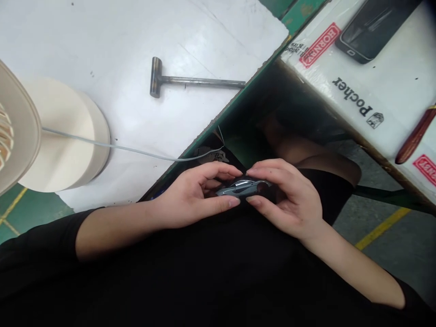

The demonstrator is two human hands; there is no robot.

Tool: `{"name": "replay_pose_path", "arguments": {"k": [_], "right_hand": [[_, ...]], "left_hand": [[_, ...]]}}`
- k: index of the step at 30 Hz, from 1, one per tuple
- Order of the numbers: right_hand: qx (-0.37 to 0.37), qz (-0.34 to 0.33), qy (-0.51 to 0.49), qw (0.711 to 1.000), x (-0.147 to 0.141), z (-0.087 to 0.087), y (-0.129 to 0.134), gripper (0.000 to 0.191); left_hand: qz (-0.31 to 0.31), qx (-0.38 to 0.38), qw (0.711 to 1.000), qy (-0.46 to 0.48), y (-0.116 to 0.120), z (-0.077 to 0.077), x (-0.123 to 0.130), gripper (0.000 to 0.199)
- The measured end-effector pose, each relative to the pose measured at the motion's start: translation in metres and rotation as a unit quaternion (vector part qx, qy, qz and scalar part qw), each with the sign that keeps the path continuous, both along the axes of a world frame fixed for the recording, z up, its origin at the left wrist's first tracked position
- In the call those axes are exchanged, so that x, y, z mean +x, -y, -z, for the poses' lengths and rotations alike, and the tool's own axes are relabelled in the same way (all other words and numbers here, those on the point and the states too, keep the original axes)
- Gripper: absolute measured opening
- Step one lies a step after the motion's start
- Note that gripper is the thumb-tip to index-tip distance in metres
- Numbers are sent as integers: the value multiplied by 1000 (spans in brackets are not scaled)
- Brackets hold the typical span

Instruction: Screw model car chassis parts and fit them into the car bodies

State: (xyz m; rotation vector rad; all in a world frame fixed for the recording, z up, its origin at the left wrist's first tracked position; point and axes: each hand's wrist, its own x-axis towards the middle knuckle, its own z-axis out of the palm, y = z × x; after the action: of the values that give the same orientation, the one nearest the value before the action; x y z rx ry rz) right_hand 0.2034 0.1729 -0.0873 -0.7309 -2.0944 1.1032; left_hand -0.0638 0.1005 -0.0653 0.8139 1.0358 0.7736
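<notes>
Over my lap, both hands meet around a small glossy dark-grey model car [243, 187] with a shiny, window-like outline. My left hand [195, 195] is closed on its left end, fingers over the far side and thumb along the near side. At the other end, my right hand [291, 195] grips it the same way, fingers bent and thumb near the left thumb. Fingers and palms hide both ends of the car.
A metal hammer [200, 82] lies on the white-covered table [136, 36], its handle reaching the green edge. Left stands a cream fan [54, 136] with a grey cable [146, 154] crossing toward my lap. A printed white carton [327, 86] with a dark red tool [417, 136] is at right.
</notes>
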Motion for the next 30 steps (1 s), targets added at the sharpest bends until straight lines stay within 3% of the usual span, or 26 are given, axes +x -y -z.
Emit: {"name": "replay_pose_path", "arguments": {"k": [14, 30], "right_hand": [[-1, 5, 20, 1000, -2, -5, 1, 33], [1, 1, 14, 1000, 0, 0, 0, 37]], "left_hand": [[-12, 25, 999, -16, 3, 0, 2, 51], [-17, -16, 1000, 3, 1, -1, 2, 53]]}}
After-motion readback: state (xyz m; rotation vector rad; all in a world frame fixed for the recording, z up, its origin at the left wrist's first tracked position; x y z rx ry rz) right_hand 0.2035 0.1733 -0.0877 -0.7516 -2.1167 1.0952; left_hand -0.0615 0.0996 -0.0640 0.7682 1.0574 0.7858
